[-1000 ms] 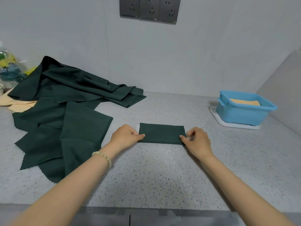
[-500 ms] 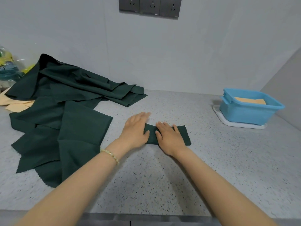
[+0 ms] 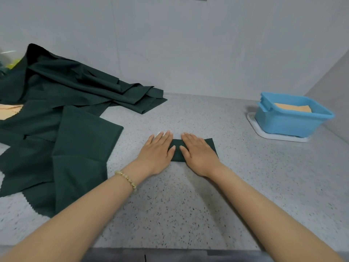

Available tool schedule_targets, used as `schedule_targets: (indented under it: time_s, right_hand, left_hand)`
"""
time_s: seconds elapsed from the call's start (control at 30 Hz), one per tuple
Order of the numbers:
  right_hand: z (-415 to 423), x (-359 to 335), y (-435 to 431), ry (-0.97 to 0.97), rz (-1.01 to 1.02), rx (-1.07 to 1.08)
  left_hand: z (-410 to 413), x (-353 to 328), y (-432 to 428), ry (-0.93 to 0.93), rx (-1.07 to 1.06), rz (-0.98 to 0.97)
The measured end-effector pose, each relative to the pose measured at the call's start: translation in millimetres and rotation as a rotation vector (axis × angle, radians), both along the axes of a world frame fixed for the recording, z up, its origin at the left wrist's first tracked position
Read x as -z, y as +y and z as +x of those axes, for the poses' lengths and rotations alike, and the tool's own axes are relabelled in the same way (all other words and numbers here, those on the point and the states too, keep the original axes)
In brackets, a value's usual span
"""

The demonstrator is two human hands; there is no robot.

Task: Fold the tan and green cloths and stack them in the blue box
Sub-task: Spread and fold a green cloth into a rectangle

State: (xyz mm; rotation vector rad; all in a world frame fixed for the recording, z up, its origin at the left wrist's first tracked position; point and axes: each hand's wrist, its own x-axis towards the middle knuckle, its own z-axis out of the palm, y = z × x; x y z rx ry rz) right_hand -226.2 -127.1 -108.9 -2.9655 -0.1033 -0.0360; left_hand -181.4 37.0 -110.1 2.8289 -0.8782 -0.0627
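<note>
A small folded dark green cloth (image 3: 177, 149) lies flat on the speckled counter in the middle. My left hand (image 3: 157, 151) and my right hand (image 3: 198, 153) both press down on it, fingers straight, side by side, and cover most of it. At the right stands the blue box (image 3: 287, 121) on a white tray (image 3: 264, 132), with a folded tan cloth (image 3: 291, 107) inside. A heap of unfolded green cloths (image 3: 62, 110) spreads over the left of the counter. A tan cloth (image 3: 9, 111) peeks out from under the heap at the far left.
The grey wall (image 3: 188, 53) runs behind the counter and a side wall closes in at the right behind the box. A bottle or bag with yellow and green (image 3: 11, 63) stands at the far left behind the heap. The counter's front edge (image 3: 170, 251) is near me.
The cloth was a long strip pinched at both ends a second ago. It is now folded shorter and both hands lie flat on it, close together.
</note>
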Motion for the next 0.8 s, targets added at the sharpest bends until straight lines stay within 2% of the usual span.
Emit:
schedule_targets:
  time_s: [0.23, 0.43, 0.5, 0.63, 0.7, 0.8]
  right_hand:
    - [-20, -3, -53, 0.086, 0.028, 0.090]
    - [-24, -15, -55, 0.141, 0.065, 0.116]
    - [-28, -21, -53, 0.086, 0.242, 0.173]
    - [-43, -34, -51, -0.246, 0.511, 0.417]
    - [-43, -42, -51, -0.169, 0.752, 0.547]
    - [-42, -53, -42, 0.117, 1.171, 0.655]
  left_hand:
    - [2, 3, 2, 0.039, 0.008, -0.020]
    - [-1, -2, 2, 0.052, 0.037, -0.003]
    - [-1, -5, -1, 0.020, 0.009, 0.065]
    - [-2, -25, -10, 0.085, -0.025, 0.096]
    - [-2, -32, -13, 0.101, 0.011, 0.058]
    - [-4, -35, -15, 0.157, 0.045, -0.063]
